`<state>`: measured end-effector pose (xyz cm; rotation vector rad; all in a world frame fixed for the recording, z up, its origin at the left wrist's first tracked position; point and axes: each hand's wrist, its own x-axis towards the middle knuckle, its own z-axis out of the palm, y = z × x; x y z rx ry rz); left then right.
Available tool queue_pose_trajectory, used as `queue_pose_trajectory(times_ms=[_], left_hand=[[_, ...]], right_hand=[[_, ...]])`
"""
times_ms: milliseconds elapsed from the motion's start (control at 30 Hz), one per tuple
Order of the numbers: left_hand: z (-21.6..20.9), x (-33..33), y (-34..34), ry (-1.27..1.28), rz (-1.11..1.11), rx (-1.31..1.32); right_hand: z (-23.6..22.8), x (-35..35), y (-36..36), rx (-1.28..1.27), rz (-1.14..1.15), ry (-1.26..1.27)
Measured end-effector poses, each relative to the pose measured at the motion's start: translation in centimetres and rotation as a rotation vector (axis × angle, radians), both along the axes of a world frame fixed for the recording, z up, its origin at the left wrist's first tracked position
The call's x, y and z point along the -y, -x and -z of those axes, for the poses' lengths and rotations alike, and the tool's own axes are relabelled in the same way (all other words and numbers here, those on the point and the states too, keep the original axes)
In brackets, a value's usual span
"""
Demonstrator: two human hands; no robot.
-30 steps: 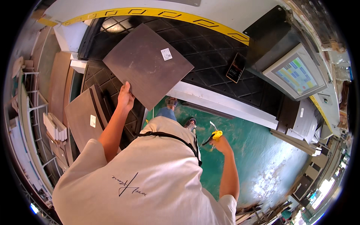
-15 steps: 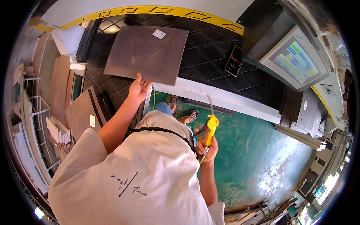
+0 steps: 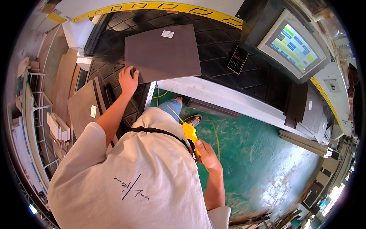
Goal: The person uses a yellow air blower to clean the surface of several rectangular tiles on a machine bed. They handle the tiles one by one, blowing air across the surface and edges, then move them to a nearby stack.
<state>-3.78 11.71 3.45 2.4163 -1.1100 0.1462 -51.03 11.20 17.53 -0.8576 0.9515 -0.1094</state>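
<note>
A flat, dark brown board (image 3: 164, 53) with a small white label (image 3: 167, 34) lies on the black quilted-pattern bed of a machine. My left hand (image 3: 128, 78) is at the board's near left corner, its fingers bent and closed at the edge; the undersides of the fingers are hidden. Low in front of my body, my right hand (image 3: 207, 154) grips a yellow air blow gun (image 3: 189, 133), whose thin nozzle points up and away to the left. A yellow hose (image 3: 217, 137) loops beside it over the green floor.
A phone (image 3: 238, 60) lies on the bed, right of the board. Beyond it a touchscreen panel (image 3: 293, 47) juts out. More brown boards (image 3: 84, 110) lean at my left, near a metal rack (image 3: 40, 108). A white beam (image 3: 228, 95) edges the bed.
The board has turned and shifted right. My left hand has moved left along it to the corner. My right hand has brought the blow gun lower and left, closer to my body.
</note>
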Motion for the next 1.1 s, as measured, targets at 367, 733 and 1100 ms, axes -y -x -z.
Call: queue_pose_trajectory(times_ms=[367, 733, 1100], left_hand=[[4.6, 4.7, -8.1, -0.059, 0.008, 0.121], [5.4, 13.2, -19.1, -0.118, 0.154, 0.097], [5.9, 8.4, -15.3, 0.221, 0.177, -0.005]], right_hand=[[1.8, 4.0, -3.9, 0.013, 0.251, 0.156], [1.2, 14.5, -19.7, 0.059, -0.078, 0.142], [1.3, 15.7, -24.0, -0.014, -0.162, 0.254]])
